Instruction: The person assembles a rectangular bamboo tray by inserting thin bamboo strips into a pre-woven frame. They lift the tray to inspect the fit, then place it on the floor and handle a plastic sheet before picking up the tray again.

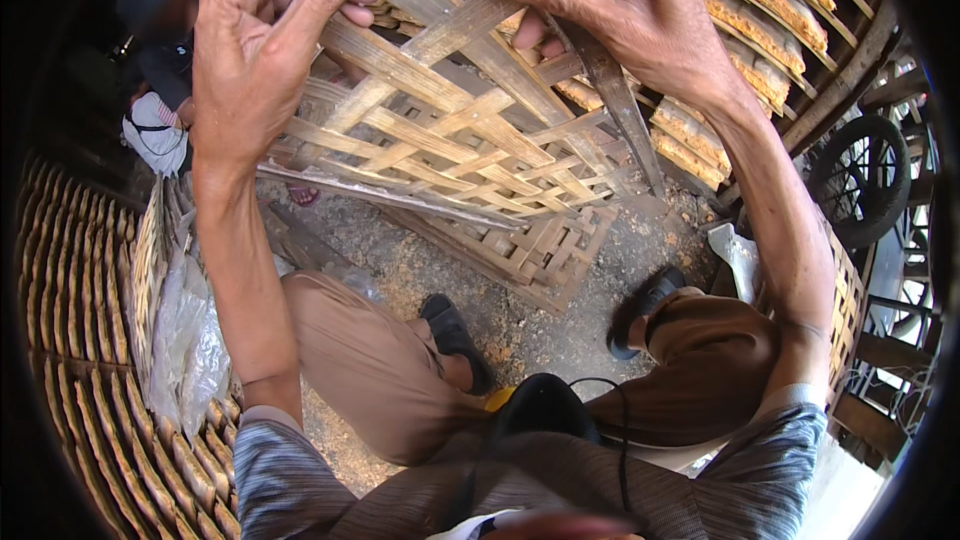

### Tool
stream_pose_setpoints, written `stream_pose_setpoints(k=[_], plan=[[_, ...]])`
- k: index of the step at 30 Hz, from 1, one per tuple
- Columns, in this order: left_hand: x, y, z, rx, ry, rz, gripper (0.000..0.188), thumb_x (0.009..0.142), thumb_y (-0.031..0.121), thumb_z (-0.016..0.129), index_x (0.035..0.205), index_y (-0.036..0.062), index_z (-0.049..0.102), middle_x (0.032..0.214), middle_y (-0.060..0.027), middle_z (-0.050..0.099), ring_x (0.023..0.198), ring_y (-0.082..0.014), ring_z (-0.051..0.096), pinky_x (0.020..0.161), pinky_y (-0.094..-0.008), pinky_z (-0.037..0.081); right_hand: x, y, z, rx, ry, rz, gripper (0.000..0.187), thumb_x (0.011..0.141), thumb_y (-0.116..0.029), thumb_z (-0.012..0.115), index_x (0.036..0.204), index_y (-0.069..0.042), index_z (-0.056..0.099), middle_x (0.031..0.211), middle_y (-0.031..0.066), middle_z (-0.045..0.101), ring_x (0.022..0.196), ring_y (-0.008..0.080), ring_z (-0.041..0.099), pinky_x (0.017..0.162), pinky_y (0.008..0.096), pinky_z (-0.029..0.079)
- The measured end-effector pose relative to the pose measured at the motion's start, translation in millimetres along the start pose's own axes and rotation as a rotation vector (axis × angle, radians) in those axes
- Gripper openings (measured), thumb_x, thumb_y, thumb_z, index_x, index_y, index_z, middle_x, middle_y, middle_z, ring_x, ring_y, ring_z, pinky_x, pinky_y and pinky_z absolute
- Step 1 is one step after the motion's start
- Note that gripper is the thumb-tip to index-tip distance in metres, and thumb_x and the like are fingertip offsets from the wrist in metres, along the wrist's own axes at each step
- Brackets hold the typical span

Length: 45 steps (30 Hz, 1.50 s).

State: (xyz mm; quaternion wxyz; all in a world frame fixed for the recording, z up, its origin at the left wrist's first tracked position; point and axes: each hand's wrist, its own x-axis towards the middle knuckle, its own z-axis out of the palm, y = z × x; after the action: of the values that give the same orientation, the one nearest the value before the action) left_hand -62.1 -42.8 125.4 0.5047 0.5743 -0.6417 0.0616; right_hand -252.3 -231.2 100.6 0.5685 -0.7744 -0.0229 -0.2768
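A panel of woven bamboo strips (450, 130) hangs tilted in front of me, its weave open and pale brown. My left hand (255, 55) pinches the panel's upper left part, thumb along the end of a strip. At the upper right, my right hand (640, 25) is closed on the panel's border, its thumb pressing near a crossing strip. A darker flat slat (608, 75) runs down that side, passing beneath the right hand. Some fingertips of both hands are hidden behind the bamboo.
Another woven bamboo piece (560, 250) lies on the littered ground (540, 335) between my feet. Racks of orange-brown slabs (755, 25) stand at the upper right, with more rows (75, 270) at left beside clear plastic (185, 330). A person (160, 40) is far left; a tyre (865, 180) is right.
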Motion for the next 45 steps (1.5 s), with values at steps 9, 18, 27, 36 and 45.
stream_pose_setpoints(k=[9,18,27,36,45], plan=[[-27,-10,-16,0.057,0.18,-0.031,0.034,0.101,0.026,0.068,0.127,0.0034,0.07,0.095,-0.0048,0.074,0.083,-0.0092,0.071,0.057,-0.0214,0.058,-47,56,-32,-0.264,-0.048,0.1,0.045,0.091,-0.027,0.081,0.122,0.004,0.07,0.107,0.0176,0.077,0.098,0.0223,0.076,0.09,0.0377,0.063],[-39,-20,-33,0.095,0.239,-0.085,0.032,0.101,0.018,0.069,0.126,-0.001,0.069,0.097,-0.008,0.075,0.082,-0.0115,0.072,0.072,-0.0252,0.059,-82,103,-53,-0.362,-0.088,0.314,0.035,0.086,-0.024,0.084,0.115,-0.006,0.078,0.1,0.0124,0.079,0.089,0.0184,0.076,0.081,0.0371,0.063],[-42,-25,-37,0.106,0.245,-0.103,0.031,0.101,0.016,0.07,0.125,-0.0025,0.07,0.098,-0.0094,0.076,0.081,-0.0131,0.072,0.079,-0.0272,0.058,-122,160,-83,-0.381,-0.074,0.365,0.029,0.085,-0.023,0.084,0.108,-0.006,0.08,0.098,0.0123,0.079,0.09,0.0195,0.075,0.08,0.0386,0.064],[-31,-25,-37,0.109,0.141,-0.062,0.04,0.102,0.026,0.068,0.133,0.0016,0.066,0.112,-0.0119,0.075,0.094,-0.019,0.073,0.085,-0.0316,0.058,-56,59,-49,-0.267,0.028,0.111,0.082,0.083,-0.034,0.087,0.15,-0.004,0.051,0.128,0.0154,0.068,0.119,0.0258,0.064,0.102,0.0422,0.054],[-27,-17,-70,0.196,0.253,0.027,0.028,0.099,0.018,0.07,0.116,-0.0047,0.072,0.103,-0.0131,0.076,0.086,-0.0123,0.069,0.079,-0.0276,0.057,-41,46,-40,-0.318,0.119,0.107,0.027,0.105,-0.03,0.064,0.116,-0.006,0.071,0.079,-0.0029,0.066,0.069,0.0055,0.061,0.064,0.0247,0.05]])
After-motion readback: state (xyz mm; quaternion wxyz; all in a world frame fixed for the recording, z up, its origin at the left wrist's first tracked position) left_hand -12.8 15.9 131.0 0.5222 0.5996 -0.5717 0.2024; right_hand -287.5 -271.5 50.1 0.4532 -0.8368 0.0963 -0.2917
